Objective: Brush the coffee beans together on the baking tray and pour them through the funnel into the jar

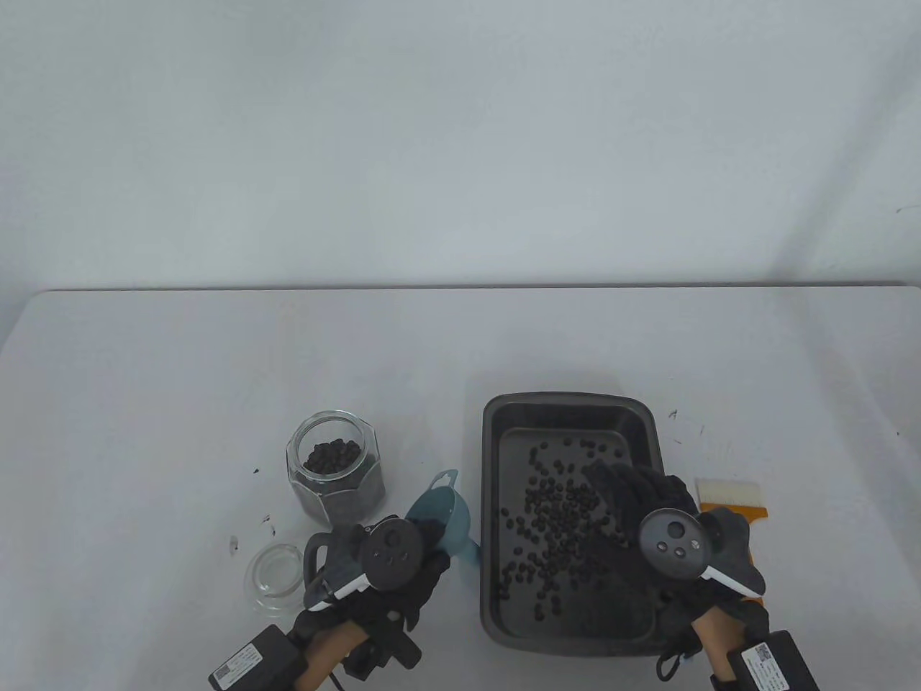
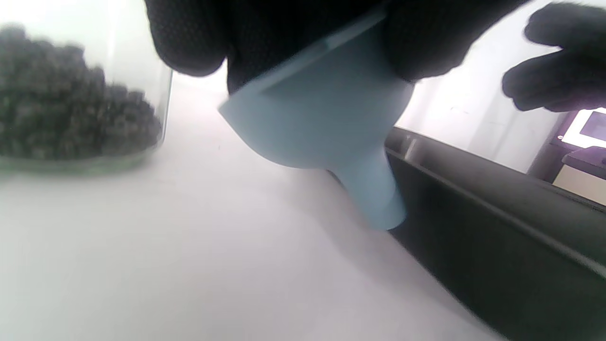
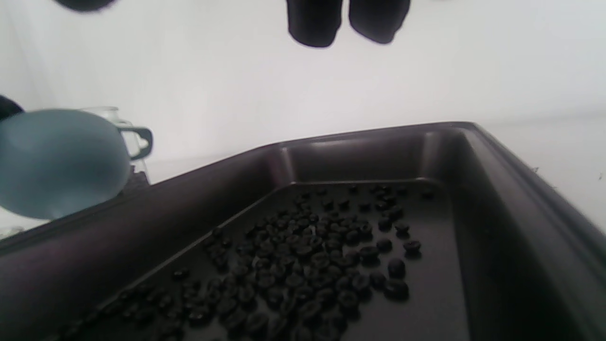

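A dark baking tray (image 1: 568, 398) lies right of centre with coffee beans (image 1: 554, 518) scattered over its floor. My right hand (image 1: 626, 497) hovers over the tray's right half, fingers stretched out and holding nothing; its fingertips (image 3: 312, 23) hang above the beans (image 3: 307, 265). My left hand (image 1: 424, 547) grips a light blue funnel (image 1: 442, 515), tilted, just left of the tray. The funnel's spout (image 2: 378, 203) points down at the table beside the tray wall (image 2: 497, 227). The glass jar (image 1: 334, 468), partly filled with beans, stands open behind the left hand.
The jar's glass lid (image 1: 275, 576) lies on the table left of my left hand. A brush (image 1: 730, 500) with white bristles and an orange handle lies right of the tray, partly hidden by my right hand. Small dark specks (image 1: 268, 520) dot the table.
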{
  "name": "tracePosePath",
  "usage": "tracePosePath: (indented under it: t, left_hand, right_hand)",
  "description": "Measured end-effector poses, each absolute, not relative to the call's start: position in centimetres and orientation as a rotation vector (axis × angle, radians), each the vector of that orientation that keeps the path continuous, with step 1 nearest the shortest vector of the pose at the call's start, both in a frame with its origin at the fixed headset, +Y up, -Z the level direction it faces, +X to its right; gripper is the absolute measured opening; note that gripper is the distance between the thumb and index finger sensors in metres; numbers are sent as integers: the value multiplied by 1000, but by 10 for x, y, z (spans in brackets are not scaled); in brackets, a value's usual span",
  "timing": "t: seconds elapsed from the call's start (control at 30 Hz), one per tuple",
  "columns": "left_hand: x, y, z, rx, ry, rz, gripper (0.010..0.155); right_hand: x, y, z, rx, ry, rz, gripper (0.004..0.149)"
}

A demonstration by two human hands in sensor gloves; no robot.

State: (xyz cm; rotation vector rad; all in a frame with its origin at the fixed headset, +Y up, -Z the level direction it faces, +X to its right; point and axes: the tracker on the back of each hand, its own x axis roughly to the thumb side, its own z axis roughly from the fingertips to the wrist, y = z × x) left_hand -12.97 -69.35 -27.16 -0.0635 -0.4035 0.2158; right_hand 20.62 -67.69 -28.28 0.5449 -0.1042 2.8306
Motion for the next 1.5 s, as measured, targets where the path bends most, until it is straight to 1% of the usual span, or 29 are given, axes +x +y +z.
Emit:
tracePosePath:
  t: [0.2, 0.4, 0.5, 0.57, 0.63, 0.7, 0.77, 0.93, 1.1, 1.5]
  left_hand:
    - [-132, -650, -256, 40, -454, 61, 44]
    - [-145, -588, -246, 168, -444, 36, 44]
    - [-155, -550, -241, 269, -406, 20, 44]
    - [-162, -533, -240, 320, -374, -2, 44]
    - [-169, -520, -242, 348, -324, -44, 44]
    - [-177, -514, -247, 344, -265, -89, 44]
    - [-184, -515, -253, 324, -228, -110, 44]
    - [-198, -533, -272, 252, -162, -115, 44]
    - [-204, -562, -295, 171, -122, -158, 44]
    - [-195, -608, -318, 98, -132, -236, 44]
  right_hand:
    - [205, -678, -283, 548, -94, 2831, 79]
    - [204, -678, -284, 549, -90, 2835, 79]
    - [203, -678, -283, 548, -92, 2835, 79]
    - [204, -678, -283, 547, -93, 2834, 79]
    - [204, -678, -283, 546, -92, 2834, 79]
    - [204, -678, -283, 547, -94, 2834, 79]
    - [204, -678, -283, 545, -93, 2832, 79]
    - [203, -679, -284, 547, -87, 2834, 79]
    - [204, -680, -284, 542, -86, 2835, 79]
    - [206, -681, -286, 528, -72, 2836, 79]
